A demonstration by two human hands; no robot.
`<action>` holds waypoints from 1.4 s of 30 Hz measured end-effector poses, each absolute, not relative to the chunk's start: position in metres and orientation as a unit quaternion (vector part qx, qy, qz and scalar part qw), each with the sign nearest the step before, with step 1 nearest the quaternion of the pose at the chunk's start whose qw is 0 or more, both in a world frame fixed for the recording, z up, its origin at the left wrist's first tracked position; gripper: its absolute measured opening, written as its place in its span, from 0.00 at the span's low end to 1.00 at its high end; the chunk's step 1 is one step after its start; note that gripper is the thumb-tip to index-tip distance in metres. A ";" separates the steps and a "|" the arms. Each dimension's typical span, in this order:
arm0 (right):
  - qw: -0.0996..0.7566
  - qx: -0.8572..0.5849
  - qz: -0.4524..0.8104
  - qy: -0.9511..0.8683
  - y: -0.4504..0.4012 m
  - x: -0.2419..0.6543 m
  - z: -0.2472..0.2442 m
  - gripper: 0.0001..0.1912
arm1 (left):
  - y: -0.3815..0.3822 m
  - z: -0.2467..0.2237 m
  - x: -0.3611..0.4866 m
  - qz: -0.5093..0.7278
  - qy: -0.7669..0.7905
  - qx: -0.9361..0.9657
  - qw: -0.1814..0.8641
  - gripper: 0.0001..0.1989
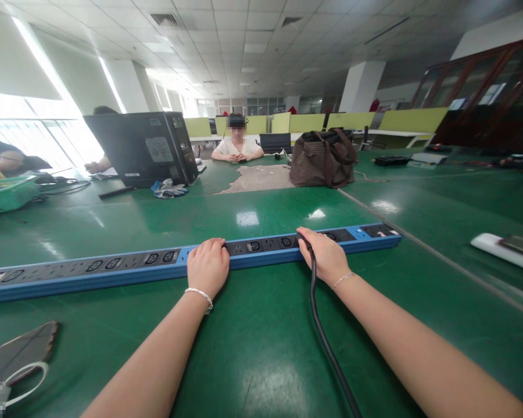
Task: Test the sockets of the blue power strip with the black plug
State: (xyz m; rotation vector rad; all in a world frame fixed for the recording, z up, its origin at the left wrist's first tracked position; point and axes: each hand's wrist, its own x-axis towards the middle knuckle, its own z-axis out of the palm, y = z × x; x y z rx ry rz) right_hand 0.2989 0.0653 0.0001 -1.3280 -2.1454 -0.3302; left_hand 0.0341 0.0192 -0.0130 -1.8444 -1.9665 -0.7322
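A long blue power strip (265, 258) with black sockets lies across the green table, its left end running out of view. My left hand (208, 264) is wrapped over the strip near its middle, fingers closed round the far edge. Further right, my right hand (325, 252) grips the plug end of a black power cord (314, 302) at one of the sockets. The plug is mostly hidden by my fingers, so how deep it sits cannot be seen. From that hand the cord hangs toward me and leaves at the bottom of the view.
A phone (21, 354) lies at the near left. Beyond the strip stand a black computer case (146, 148), gloves (169, 188) and a brown bag (320, 159). A green basket (9, 194) is at far left, a white device (505, 249) at right. A person (237, 145) sits opposite.
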 end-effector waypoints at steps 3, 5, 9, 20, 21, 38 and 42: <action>0.262 -0.509 -0.133 -0.809 0.067 0.298 0.005 0.18 | 0.020 -0.013 0.034 -0.258 -0.694 -0.651 0.171 0.16; 0.243 -0.531 -0.127 -0.802 0.067 0.296 0.008 0.17 | 0.020 -0.013 0.034 -0.258 -0.694 -0.650 0.171 0.16; 0.270 -0.531 -0.114 -0.795 0.067 0.295 0.006 0.17 | 0.019 -0.012 0.035 -0.255 -0.694 -0.652 0.168 0.16; 0.327 -0.539 -0.083 -0.772 0.063 0.295 -0.005 0.18 | 0.018 -0.012 0.035 -0.255 -0.692 -0.657 0.155 0.17; 0.326 -0.544 -0.079 -0.769 0.062 0.294 -0.004 0.18 | 0.018 -0.012 0.035 -0.253 -0.693 -0.657 0.154 0.17; 0.377 -0.589 -0.098 -0.708 0.076 0.289 -0.020 0.19 | 0.019 -0.012 0.036 -0.240 -0.693 -0.662 0.155 0.19; 0.353 -0.598 -0.089 -0.715 0.073 0.289 -0.018 0.20 | 0.019 -0.013 0.036 -0.238 -0.693 -0.663 0.154 0.19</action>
